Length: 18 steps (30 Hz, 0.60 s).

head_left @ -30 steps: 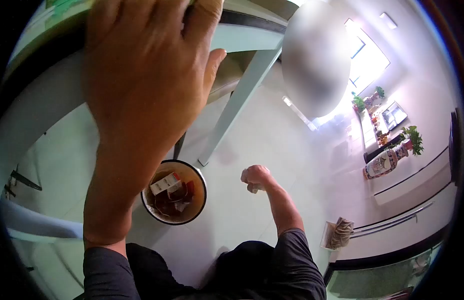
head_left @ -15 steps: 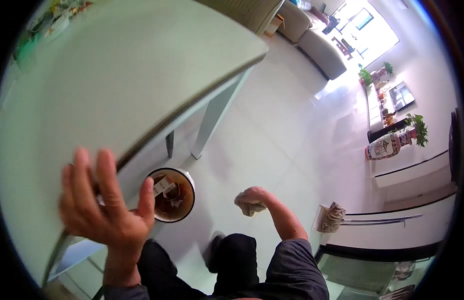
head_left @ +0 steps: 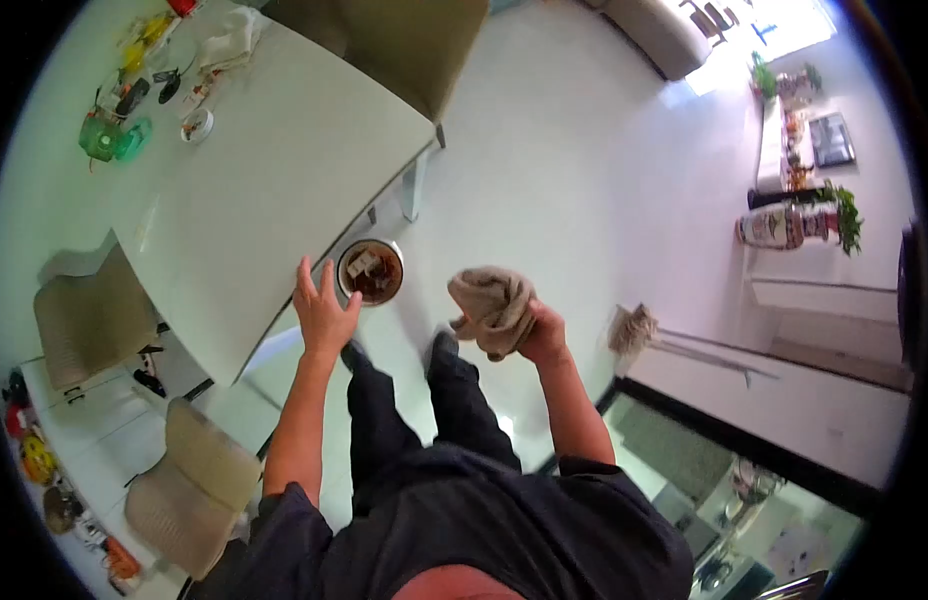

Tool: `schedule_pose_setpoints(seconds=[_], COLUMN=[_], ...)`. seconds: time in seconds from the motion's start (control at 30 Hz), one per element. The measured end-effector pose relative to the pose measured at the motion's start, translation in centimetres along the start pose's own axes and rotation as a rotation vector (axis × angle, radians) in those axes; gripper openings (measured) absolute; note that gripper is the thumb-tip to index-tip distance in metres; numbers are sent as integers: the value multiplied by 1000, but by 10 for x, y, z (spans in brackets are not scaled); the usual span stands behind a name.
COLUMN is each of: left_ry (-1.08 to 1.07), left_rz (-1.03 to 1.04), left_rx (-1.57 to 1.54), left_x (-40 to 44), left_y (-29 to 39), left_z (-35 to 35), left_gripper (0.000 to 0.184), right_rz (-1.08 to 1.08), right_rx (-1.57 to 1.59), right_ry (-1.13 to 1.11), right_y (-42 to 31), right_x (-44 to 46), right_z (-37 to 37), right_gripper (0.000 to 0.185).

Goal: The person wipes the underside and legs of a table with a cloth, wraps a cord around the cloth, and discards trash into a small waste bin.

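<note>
A crumpled brown cloth (head_left: 496, 308) is in my right hand (head_left: 544, 334), held over the floor in front of my feet. My left hand (head_left: 327, 312) has its fingers apart and holds nothing; it is by the near edge of the white table (head_left: 274, 150). Just beyond that hand, on the floor beside the table, stands a round bin (head_left: 397, 262) with a small white box (head_left: 362, 264) and other rubbish inside.
On the table are a small white dish (head_left: 197, 125), a green item (head_left: 101, 138) and a white cloth (head_left: 227, 40). Chairs (head_left: 189, 485) stand around it. A mop (head_left: 634, 330) lies to the right, near a patterned vase (head_left: 774, 227).
My left hand has drawn back from close to the camera to the table's edge. The brown cloth has been raised and shows more fully. The view has tilted down, showing more of the table.
</note>
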<state>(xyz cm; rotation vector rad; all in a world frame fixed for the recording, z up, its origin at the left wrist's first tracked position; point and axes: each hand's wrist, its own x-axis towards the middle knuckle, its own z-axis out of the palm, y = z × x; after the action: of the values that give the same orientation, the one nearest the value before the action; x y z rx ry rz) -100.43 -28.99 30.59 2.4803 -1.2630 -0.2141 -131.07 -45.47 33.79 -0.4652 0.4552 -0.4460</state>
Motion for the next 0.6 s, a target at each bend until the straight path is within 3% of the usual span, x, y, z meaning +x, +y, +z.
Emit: schedule_pose_setpoints(seconds=[0.1, 0.17, 0.23, 0.3, 0.33, 0.43, 0.47, 0.5, 0.53, 0.57, 0.6], left_ry=[-360, -569, -830, -1017, -1036, -1180, -1282, -1357, -1280, -1337, -1293], left_rz=[-155, -281, -397, -358, -349, -45, -174, -311, -266, -245, -244], left_rx=[-550, -962, -1235, -1625, -1612, -1490, -1606, -1718, -1808, -1790, -1662], left_x=[-11, -31, -53, -70, -75, -69, -74, -75, -78, -77, -79], left_y=[48, 76, 116, 143, 156, 169, 161, 157, 160, 157, 152], left_z=[-63, -82, -114, -129, -136, -140, -134, -132, -130, -131, -136], left_gripper=[53, 47, 52, 56, 56, 59, 60, 61, 57, 57, 52], right_rz=[-92, -85, -98, -121, -141, -226, -257, -283, -286, -316, -449], right_rx=[144, 163, 160, 126, 112, 48, 53, -174, -400, -624, -791], right_ry=[139, 103, 45, 59, 5, 126, 162, 225, 268, 353, 380], right_y=[-24, -40, -55, -51, -52, -31, -18, -9, -8, 1, 12], right_x=[-46, -67, -79, -97, -105, -122, -140, -146, -143, -150, -152], right_z=[43, 83, 110, 128, 141, 156, 167, 176, 179, 187, 184], right_gripper=[68, 69, 69, 67, 63, 54, 54, 49, 45, 40, 40])
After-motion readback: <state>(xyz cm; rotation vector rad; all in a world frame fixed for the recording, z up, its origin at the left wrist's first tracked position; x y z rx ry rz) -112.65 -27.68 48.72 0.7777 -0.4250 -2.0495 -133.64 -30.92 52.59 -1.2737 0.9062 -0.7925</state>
